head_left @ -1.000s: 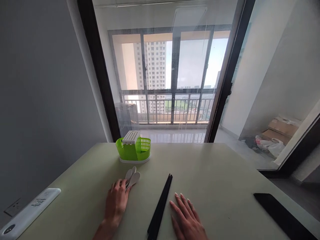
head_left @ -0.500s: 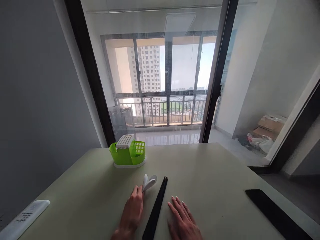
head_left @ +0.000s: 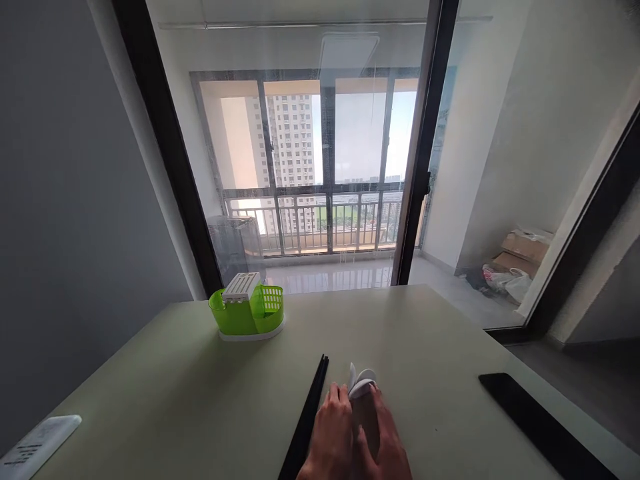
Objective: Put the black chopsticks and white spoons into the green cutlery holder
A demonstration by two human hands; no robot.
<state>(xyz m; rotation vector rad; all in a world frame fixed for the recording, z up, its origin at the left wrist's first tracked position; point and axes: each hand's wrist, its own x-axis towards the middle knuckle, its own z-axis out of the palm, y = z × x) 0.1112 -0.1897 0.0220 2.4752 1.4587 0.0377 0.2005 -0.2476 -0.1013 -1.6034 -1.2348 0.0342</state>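
White spoons [head_left: 362, 387] stand out with their bowls pointing away from me, fanned in a small bunch. My left hand [head_left: 332, 427] is closed around them from the left, and its fingers hide part of the handles. On the other side, my right hand [head_left: 384, 433] curls against the same spoons, its fingertips touching the bowls near the top. Its grip is partly hidden. Left of both hands lies a bundle of black chopsticks [head_left: 307, 417] on the table, tips pointing away, with the left hand beside it.
A green basket [head_left: 235, 322] with a white slotted top and base stands at the table's [head_left: 400, 333] far left. A white object with dark print [head_left: 40, 443] lies at the left edge. A long black flat object [head_left: 535, 417] lies right. Beyond the table is a glass door.
My left hand has carried the white spoons rightward across the chopsticks. My right hand, earlier flat on the table, has come up against the spoons. The view has shifted slightly.
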